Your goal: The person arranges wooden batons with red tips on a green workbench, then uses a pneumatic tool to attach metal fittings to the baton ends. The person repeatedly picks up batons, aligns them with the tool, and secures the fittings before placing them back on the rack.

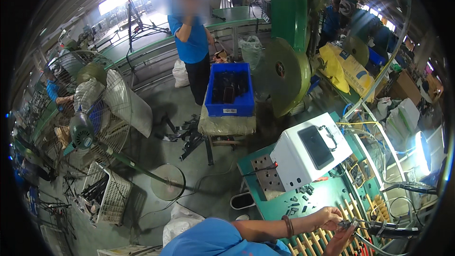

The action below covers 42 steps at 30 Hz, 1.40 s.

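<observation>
My left hand (pixel 328 218), with a brown bracelet at the wrist, reaches in over the green workbench (pixel 258 161), its fingers pinched on a small grey part (pixel 345 224). My right hand (pixel 340 242) comes up beside it, fingers closed at the same part; what exactly each finger grips is too small to tell. Just right of the hands, a black cylindrical tool (pixel 386 230) points its thin metal end toward the part. Beneath the hands runs a row of light wooden sticks (pixel 310 242). Several small black pieces (pixel 295 204) lie loose on the bench.
A white box-shaped machine (pixel 310 151) with a dark screen stands on the bench; a bright lamp (pixel 422 153) glows at right. Further off are a blue bin (pixel 231 109), a large green machine (pixel 289 19), a floor fan (pixel 83 132), a white crate (pixel 115 199) and another person (pixel 192 42).
</observation>
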Available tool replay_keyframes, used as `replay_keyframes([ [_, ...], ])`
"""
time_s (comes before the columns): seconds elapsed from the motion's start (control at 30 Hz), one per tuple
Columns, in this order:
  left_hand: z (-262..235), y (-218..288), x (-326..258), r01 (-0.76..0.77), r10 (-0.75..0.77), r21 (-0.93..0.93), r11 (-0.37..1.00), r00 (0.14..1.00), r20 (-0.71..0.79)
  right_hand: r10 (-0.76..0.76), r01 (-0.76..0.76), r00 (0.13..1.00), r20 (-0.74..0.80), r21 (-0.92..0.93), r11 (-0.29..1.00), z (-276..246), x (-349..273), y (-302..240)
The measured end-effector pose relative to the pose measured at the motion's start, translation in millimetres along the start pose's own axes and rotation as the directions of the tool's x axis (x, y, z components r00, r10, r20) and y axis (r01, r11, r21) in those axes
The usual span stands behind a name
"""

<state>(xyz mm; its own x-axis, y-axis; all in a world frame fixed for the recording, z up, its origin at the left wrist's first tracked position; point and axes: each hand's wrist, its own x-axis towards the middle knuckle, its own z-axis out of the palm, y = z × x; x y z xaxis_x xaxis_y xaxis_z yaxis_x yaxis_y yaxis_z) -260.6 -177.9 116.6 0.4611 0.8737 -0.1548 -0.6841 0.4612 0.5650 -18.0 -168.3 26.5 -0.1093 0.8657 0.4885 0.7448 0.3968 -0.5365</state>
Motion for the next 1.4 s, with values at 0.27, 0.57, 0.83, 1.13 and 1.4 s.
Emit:
replay_keyframes([
  [0.27,-1.9,-8.7,6.9,0.009,-0.018,0.092,0.996,0.995,0.094,-0.197,0.212,0.977,0.083,-0.260,0.942,-51.0,-0.2,-77.8],
  [0.57,-0.5,-12.9,9.6,0.222,-0.174,-0.175,0.959,0.951,0.255,0.058,-0.056,0.998,0.015,-0.093,0.994,-62.3,-13.9,-97.0],
  [0.83,7.7,1.5,-6.0,0.053,-0.024,-0.109,0.993,0.968,0.249,0.244,-0.239,0.970,-0.005,0.172,0.956,-59.3,-12.4,-98.2],
  [1.13,42.3,20.6,-44.1,-0.552,0.436,0.642,0.531,0.828,0.352,0.682,-0.289,0.724,0.105,0.944,0.161,-70.8,4.2,-136.2],
  [1.4,74.5,50.6,-34.2,-0.780,0.728,0.564,0.273,0.551,0.409,0.390,-0.057,0.919,0.065,0.998,-0.033,-60.4,64.9,-172.6],
])
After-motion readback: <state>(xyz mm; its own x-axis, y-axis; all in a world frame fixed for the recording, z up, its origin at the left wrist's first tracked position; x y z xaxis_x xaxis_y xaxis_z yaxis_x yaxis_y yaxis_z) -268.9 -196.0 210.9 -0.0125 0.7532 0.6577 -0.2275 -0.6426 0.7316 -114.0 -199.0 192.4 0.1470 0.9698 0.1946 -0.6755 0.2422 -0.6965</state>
